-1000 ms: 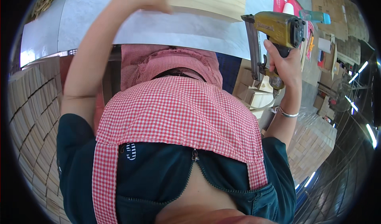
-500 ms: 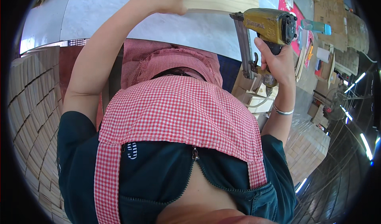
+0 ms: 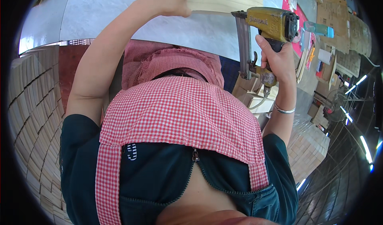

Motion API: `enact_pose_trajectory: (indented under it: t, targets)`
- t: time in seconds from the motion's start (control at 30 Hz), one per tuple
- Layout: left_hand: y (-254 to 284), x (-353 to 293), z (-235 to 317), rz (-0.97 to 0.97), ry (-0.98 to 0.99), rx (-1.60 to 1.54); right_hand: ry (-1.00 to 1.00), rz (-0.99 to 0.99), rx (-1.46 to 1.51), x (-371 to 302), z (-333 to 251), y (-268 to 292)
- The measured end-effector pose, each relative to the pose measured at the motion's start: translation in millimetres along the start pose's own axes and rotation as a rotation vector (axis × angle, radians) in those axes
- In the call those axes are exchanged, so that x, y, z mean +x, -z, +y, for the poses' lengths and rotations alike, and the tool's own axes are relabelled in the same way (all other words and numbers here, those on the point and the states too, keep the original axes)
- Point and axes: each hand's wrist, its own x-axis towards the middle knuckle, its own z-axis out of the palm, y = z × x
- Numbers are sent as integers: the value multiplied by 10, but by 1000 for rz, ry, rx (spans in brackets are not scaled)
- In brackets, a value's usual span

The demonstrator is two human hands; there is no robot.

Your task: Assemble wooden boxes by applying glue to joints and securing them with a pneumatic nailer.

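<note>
My right hand (image 3: 279,61) is wrapped round the handle of a yellow and black nail gun (image 3: 268,22), which has a long grey magazine and an air hose at its lower end. The gun's nose meets the near right edge of a pale wooden board (image 3: 223,0), or overlaps it in view; contact cannot be told. At the board's left end my left hand (image 3: 172,0) grips it, the thumb along the near side. The other fingers of that hand are partly cut off by the picture's top edge. Board and left hand are over a pale marbled tabletop (image 3: 107,21).
Stacked wooden pieces (image 3: 34,105) rise on my left. Beyond the gun are a clear bottle with a blue cap (image 3: 319,28), thin wooden strips (image 3: 305,59) and cardboard (image 3: 333,21). A wrapped stack of wood (image 3: 309,145) and a fan (image 3: 339,103) stand farther right.
The nail gun has tilted slightly, its nose staying close to the board's edge. Both hands keep their hold, and the whole view has shifted a little.
</note>
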Motion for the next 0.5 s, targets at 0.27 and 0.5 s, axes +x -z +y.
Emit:
enact_pose_trajectory:
  t: [0.27,0.5]
  targets:
    - [-13,-165,-85,-45,69,-137,13,5,-112,-6,-120,-14]
    - [-110,-534,-377,-22,44,-362,104,-57,-36,-209,-237,-283]
